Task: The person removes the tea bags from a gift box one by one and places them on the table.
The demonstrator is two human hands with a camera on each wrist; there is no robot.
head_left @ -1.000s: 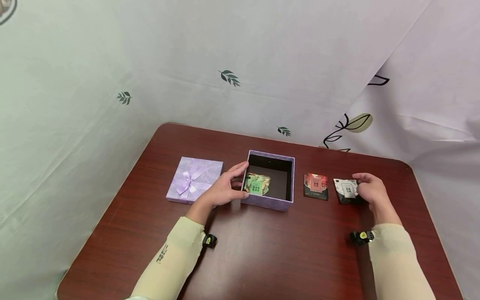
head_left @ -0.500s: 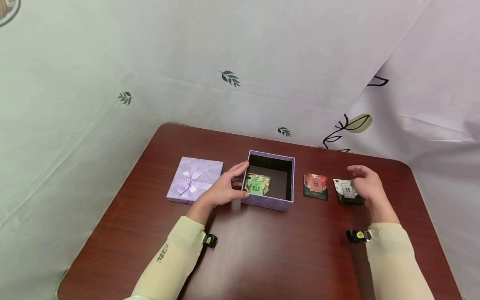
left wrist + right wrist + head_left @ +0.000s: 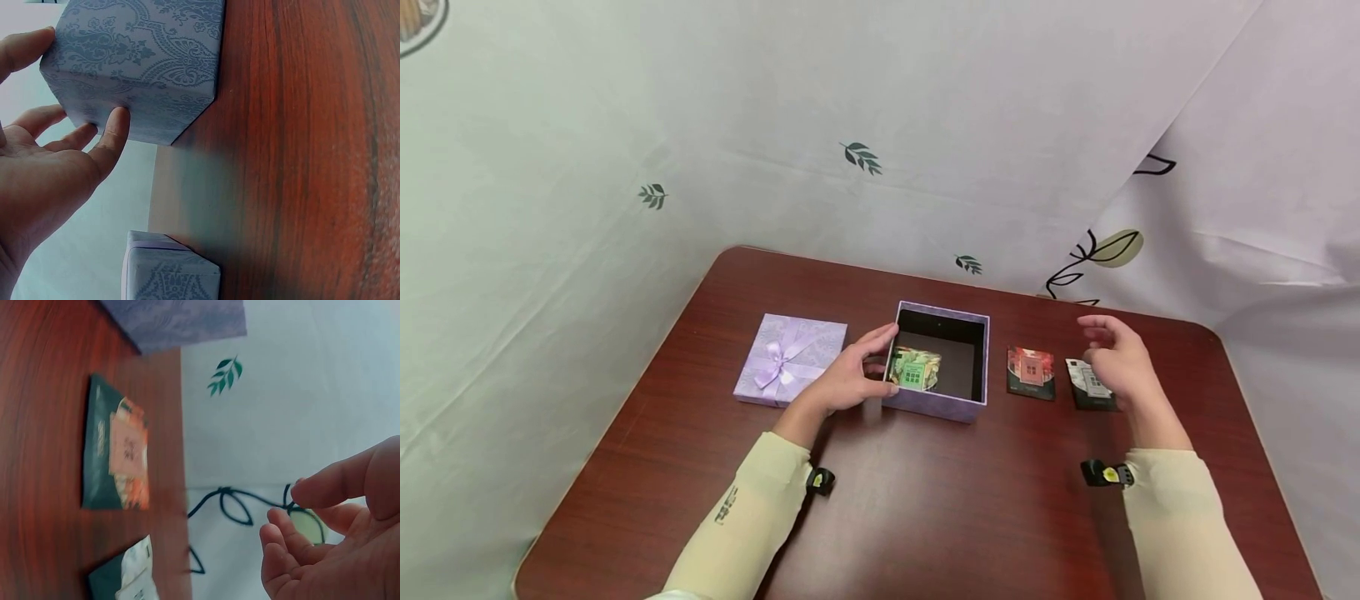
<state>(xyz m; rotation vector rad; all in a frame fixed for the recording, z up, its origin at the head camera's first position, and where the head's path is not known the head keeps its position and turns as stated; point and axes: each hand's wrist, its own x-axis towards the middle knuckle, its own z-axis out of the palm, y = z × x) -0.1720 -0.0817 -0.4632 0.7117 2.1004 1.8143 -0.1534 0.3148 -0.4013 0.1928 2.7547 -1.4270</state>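
My left hand (image 3: pixel 842 375) rests against the left wall of an open purple gift box (image 3: pixel 936 406), fingertips on its side and thumb at the near corner. Inside lies a green printed sachet (image 3: pixel 916 369). My right hand (image 3: pixel 1120 358), fingers loosely bent and holding nothing, hovers above a black-and-white sachet (image 3: pixel 1086 387), covering part of it. Left of that lies a red-and-black sachet (image 3: pixel 1031 372), also visible in the right wrist view. The left wrist view shows the patterned gift box wall touched by several fingers (image 3: pixel 115 134).
The gift box lid (image 3: pixel 793 358), with a ribbon bow, lies left of the box on the dark red wooden table (image 3: pixel 955 500). Pale cloth (image 3: pixel 760 125) printed with leaves hangs behind the table.
My right hand has moved left and slightly away from me, partly across the black-and-white sachet. The left hand and the gift box stay where they were.
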